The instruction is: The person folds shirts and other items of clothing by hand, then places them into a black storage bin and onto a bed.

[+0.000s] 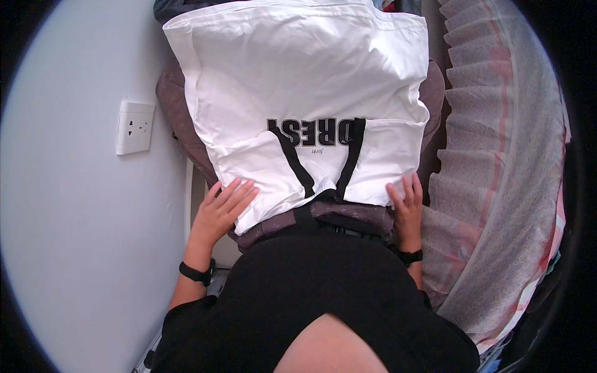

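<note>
A white T-shirt (pixel 289 70) lies spread before me, with its hem at the top of the view. Both sleeves are folded inward, so their black cuffs slant toward each other over upside-down black lettering. My left hand (pixel 224 210) rests on the left folded sleeve (pixel 256 168), fingers spread. On the opposite side, my right hand (pixel 406 200) touches the outer edge of the right sleeve (pixel 387 154), thumb apart from the fingers. Neither hand visibly grips the fabric. The collar end is bunched near my body and partly hidden.
Brownish-purple patterned fabric (pixel 172 102) shows under and beside the shirt. A white wall with a socket plate (pixel 135 129) rises at left. Along the right runs a pleated grey fabric skirt (pixel 480 149) with pink patches. Dark cloth (pixel 179 8) lies beyond the hem.
</note>
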`<state>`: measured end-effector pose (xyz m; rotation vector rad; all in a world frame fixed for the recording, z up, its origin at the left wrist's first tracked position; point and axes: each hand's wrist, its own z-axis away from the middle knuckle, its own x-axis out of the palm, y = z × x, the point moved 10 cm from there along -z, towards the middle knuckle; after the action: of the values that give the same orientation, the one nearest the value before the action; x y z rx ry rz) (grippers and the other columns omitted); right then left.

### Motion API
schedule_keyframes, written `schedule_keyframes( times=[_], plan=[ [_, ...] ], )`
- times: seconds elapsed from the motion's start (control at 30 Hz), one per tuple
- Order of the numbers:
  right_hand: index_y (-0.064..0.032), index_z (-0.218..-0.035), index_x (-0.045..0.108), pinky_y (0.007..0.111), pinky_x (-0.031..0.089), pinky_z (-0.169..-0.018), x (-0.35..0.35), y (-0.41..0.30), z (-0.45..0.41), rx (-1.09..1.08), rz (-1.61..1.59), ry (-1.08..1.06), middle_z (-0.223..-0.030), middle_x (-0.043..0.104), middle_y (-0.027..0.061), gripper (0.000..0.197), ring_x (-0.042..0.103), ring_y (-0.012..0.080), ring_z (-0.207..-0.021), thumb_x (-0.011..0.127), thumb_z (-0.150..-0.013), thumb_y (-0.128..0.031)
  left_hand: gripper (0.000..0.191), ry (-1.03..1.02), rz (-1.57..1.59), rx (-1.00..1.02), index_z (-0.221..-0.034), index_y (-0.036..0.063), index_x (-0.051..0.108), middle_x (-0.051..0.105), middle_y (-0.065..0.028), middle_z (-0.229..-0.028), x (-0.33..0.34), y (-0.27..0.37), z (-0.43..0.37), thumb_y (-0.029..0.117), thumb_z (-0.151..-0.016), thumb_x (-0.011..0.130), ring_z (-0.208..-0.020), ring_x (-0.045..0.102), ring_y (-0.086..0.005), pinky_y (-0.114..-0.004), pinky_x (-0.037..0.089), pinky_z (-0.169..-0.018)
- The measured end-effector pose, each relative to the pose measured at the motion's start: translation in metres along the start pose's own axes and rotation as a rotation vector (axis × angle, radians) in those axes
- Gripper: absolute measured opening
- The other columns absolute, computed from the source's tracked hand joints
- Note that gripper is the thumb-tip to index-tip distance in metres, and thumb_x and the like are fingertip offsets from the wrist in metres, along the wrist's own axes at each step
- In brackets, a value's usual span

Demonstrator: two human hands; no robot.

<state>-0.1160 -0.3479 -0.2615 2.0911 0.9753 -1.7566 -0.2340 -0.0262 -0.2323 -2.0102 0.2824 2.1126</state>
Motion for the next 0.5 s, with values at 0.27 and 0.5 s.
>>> schedule_keyframes(
  times=[0.27, 0.5],
  plan=[
    [-0.0078, -0.102, 0.060, 0.049, 0.038, -0.099, -0.042, 0.001, -0.058, 0.036, -0.347, 0.110, -0.101, 0.066, 0.0080, 0.025, 0.060, 0.0304, -0.104, 0.056, -0.080, 0.003, 0.029, 0.184, 0.773, -0.248, -0.111, 0.0025, 0.061, 0.064, -0.0125, -0.110, -0.022, -0.043, -0.019, 0.016, -0.085, 0.059, -0.102, 0.062, -0.0225, -0.037, 0.045, -0.094],
    [-0.0015, -0.098, 0.058, 0.025, 0.043, -0.077, -0.092, 0.046, -0.127, 0.309, -0.764, 0.207, -0.090, 0.057, 0.0016, 0.020, 0.052, 0.0113, -0.085, 0.064, -0.080, -0.004, 0.033, 0.413, 1.462, -0.182, -0.111, 0.0005, 0.056, 0.060, -0.0122, -0.106, -0.050, -0.134, -0.042, 0.017, -0.084, 0.064, -0.100, 0.060, -0.0230, -0.034, 0.050, -0.087]
  ],
)
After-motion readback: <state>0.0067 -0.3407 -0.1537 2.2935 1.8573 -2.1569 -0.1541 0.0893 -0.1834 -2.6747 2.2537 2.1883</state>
